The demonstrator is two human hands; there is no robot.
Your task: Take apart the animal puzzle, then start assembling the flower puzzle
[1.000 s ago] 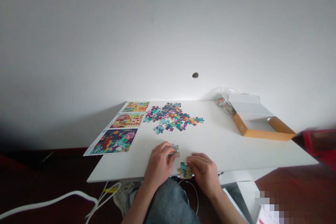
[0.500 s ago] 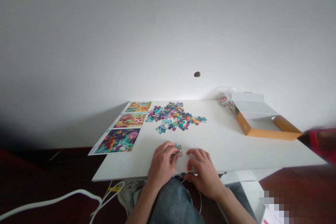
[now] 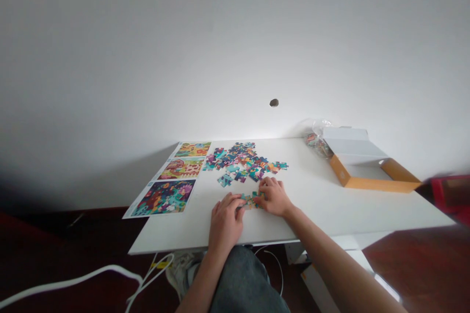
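Note:
Near the front of the white table, my left hand [image 3: 226,217] pinches the left edge of a teal and orange jigsaw piece [image 3: 246,199]. Just to its right, my right hand [image 3: 273,196] has its fingers closed on another jigsaw piece [image 3: 256,200], partly hidden under them. The two pieces lie side by side at table level; I cannot tell whether they interlock. Beyond my hands spreads a heap of loose jigsaw pieces [image 3: 242,160] in purple, teal and orange. A sheet with three printed pictures [image 3: 161,195] lies to the left of the heap.
On the right stands an open orange cardboard box [image 3: 382,185], its white lid raised. A clear plastic bag [image 3: 317,143] with colourful contents rests behind it by the wall. The table's front edge [image 3: 172,248] runs just before my knee, and a white cable [image 3: 91,272] hangs at lower left.
My right hand has come up from the table's front edge, bringing a jigsaw piece beside the one at my left hand. My left hand has stayed nearly in place.

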